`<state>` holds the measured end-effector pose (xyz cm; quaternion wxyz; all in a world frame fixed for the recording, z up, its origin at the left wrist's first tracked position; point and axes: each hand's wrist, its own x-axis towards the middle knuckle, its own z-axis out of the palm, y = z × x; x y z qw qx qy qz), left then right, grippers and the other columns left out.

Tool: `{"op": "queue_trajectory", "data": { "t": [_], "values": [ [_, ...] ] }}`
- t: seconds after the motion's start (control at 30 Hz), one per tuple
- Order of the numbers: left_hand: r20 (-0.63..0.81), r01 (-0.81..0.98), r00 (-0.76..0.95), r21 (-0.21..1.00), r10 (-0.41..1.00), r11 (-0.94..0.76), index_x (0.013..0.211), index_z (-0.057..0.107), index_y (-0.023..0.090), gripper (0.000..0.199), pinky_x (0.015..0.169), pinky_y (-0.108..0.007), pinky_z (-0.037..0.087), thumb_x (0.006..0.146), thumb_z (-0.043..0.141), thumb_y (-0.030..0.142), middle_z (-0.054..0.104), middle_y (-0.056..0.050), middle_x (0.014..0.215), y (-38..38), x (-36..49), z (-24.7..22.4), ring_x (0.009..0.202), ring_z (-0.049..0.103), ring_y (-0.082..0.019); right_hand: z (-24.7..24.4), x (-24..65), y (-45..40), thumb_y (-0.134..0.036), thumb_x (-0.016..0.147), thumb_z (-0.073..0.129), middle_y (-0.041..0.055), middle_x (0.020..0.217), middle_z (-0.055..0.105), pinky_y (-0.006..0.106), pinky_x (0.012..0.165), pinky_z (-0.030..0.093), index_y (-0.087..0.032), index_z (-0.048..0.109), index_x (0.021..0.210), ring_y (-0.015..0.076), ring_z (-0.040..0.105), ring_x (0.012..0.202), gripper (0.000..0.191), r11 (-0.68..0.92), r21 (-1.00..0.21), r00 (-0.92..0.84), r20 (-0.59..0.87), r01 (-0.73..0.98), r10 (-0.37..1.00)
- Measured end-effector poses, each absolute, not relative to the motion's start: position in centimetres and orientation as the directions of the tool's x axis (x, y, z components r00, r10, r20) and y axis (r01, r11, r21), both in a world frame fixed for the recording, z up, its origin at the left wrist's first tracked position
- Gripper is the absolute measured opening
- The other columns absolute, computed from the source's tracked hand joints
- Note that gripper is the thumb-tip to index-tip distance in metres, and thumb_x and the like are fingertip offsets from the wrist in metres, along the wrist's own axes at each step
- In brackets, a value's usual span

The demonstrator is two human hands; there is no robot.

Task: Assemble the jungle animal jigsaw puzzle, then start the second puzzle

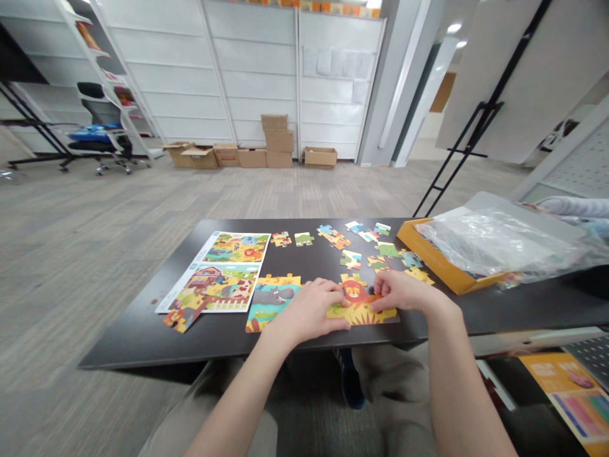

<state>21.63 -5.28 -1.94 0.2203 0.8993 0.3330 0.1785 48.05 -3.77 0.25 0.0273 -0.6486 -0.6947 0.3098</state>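
Near the front edge of the black table [124,346], the spread left hand [307,311] and the right hand [399,292], its fingers pressing down, rest on a part-built lion jigsaw section [359,311], with a hippo section [271,301] built beside it and many loose pieces [375,251] unjoined beyond.

Left hand [309,311] and right hand [399,293] on joined puzzle pieces [361,312], on the table [143,343]. Left of left hand: second puzzle section [271,301], then printed sheet [212,273]. Behind both hands: loose pieces [368,251]. Right of right hand: box tray [442,260] under plastic film [495,244].
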Motion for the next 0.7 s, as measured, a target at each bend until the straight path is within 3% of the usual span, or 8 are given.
{"op": "queue_trajectory", "data": {
  "t": [0.13,0.23,0.33,0.47,0.7],
  "values": [
    [0.168,0.522,0.713,0.521,0.681,-0.675,0.109,0.074,0.025,0.035,0.102,-0.041,0.047,0.082,0.08,0.047,0.07,-0.005,0.119,-5.3,21.6,-1.9,0.118,0.059,-0.026,1.2,49.6,-3.9,-0.054,0.067,0.078,0.0016,0.071,0.067,0.027,0.058,0.043,-0.02,0.063,0.082,0.0175,0.061,0.066,0.04,0.02,-0.589,-0.187,-0.225,0.808,0.956],
    [0.168,0.522,0.708,0.53,0.686,-0.668,0.109,0.074,0.025,0.035,0.103,-0.041,0.046,0.082,0.08,0.047,0.07,-0.004,0.119,-5.4,21.6,-1.9,0.117,0.059,-0.026,1.7,52.0,-4.0,-0.059,0.077,0.066,0.0061,0.077,0.071,0.029,0.062,0.046,-0.019,0.066,0.086,0.02,0.064,0.07,0.04,-0.044,-0.593,0.081,0.036,0.804,0.996],
    [0.164,0.521,0.707,0.537,0.688,-0.663,0.109,0.075,0.025,0.034,0.103,-0.041,0.047,0.082,0.08,0.046,0.07,-0.004,0.119,-5.4,21.6,-1.9,0.117,0.059,-0.026,1.1,54.2,-4.0,-0.05,0.078,0.065,0.0066,0.076,0.073,0.031,0.062,0.047,-0.02,0.067,0.083,0.0209,0.066,0.068,0.031,-0.142,-0.527,0.255,0.149,0.838,0.955],
    [0.175,0.518,0.702,0.54,0.69,-0.664,0.109,0.075,0.025,0.034,0.103,-0.041,0.046,0.083,0.08,0.046,0.07,-0.004,0.118,-5.5,21.7,-1.9,0.116,0.059,-0.026,-0.3,55.1,-3.9,-0.038,0.074,0.068,0.0045,0.078,0.074,0.029,0.064,0.048,-0.021,0.072,0.083,0.0193,0.066,0.066,0.019,-0.064,-0.46,0.134,0.12,0.885,0.984],
    [0.188,0.523,0.698,0.524,0.691,-0.672,0.109,0.075,0.025,0.035,0.101,-0.041,0.047,0.082,0.08,0.047,0.071,-0.005,0.117,-5.4,21.9,-2.2,0.116,0.059,-0.027,-1.0,53.7,-3.5,-0.027,0.064,0.082,0.0048,0.091,0.077,0.03,0.071,0.051,-0.023,0.076,0.096,0.0239,0.071,0.083,0.033,-0.059,-0.386,0.053,-0.026,0.92,0.998]
  ]
}}
